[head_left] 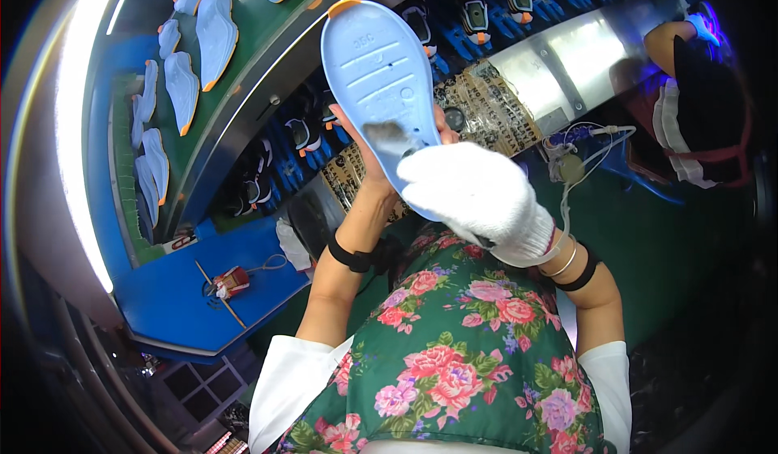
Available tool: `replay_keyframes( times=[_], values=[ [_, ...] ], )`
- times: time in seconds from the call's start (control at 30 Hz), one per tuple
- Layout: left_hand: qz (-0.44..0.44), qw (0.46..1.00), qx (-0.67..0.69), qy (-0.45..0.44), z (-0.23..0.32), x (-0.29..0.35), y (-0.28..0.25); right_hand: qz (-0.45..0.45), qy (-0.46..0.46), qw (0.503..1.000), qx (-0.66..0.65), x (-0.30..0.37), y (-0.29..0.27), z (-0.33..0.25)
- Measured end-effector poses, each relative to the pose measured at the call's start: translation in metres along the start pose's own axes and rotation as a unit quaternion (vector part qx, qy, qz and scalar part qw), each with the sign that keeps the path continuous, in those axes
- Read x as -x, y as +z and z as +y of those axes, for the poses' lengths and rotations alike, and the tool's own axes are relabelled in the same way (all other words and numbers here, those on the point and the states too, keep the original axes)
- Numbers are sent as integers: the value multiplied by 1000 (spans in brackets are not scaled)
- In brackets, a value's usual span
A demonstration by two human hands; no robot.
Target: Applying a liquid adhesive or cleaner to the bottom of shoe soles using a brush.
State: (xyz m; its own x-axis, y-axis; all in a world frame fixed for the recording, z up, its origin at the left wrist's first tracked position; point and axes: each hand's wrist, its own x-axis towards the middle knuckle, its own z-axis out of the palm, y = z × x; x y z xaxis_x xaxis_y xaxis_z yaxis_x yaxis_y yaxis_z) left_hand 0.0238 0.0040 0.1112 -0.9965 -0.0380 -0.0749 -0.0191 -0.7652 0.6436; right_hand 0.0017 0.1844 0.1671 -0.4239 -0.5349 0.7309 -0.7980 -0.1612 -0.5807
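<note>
Holding a pale blue shoe sole (pixel 377 65) before the body, we keep its orange-tipped toe pointed far and slightly left, its ridged face turned up. Our left hand (pixel 371 162), bare, is clamped round the sole from beneath: thumb along the left edge, fingertips showing at the right edge. Our right hand (pixel 466 191), in a white knitted glove, lies over the near, heel end of the sole, its fingers drawn together on what appears to be a dark brush (pixel 389 136); blur and the glove hide most of it, and its dark end lies over the middle of the sole.

At the left, similar blue soles (pixel 216 37) lie on a green belt (pixel 251 37), bordered by a metal rail (pixel 274 100). Beyond our hands, dark shoe uppers (pixel 476 21) with orange tabs stand in a row on blue holders, beside a metal casing (pixel 567 49) partly wrapped in brown printed tape (pixel 486 102). On the near left, a blue bench (pixel 178 292) bears a small red object (pixel 233 282) beside a thin stick. At the far right we see a co-worker's arm (pixel 660 49). Nearest of all is our green floral apron (pixel 454 373), between white sleeves (pixel 288 381).
</note>
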Motion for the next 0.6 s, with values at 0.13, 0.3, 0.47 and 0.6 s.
replay_keyframes(
  times=[0.13, 0.3, 0.47, 0.6],
  values=[
    [-63, 987, 134, -65, 3, -4, -13, -50, 111, 980, -156, -1, -11, -2],
    [-131, 978, 160, -8, 7, -18, -14, -29, 21, 998, -43, 6, 9, 5],
    [-102, 975, 195, 15, 16, -22, -20, -34, 76, 986, -143, -2, -4, 8],
    [-136, 980, 144, -14, 24, -36, -21, -54, 7, 998, 6, 0, 1, 10]
  ],
)
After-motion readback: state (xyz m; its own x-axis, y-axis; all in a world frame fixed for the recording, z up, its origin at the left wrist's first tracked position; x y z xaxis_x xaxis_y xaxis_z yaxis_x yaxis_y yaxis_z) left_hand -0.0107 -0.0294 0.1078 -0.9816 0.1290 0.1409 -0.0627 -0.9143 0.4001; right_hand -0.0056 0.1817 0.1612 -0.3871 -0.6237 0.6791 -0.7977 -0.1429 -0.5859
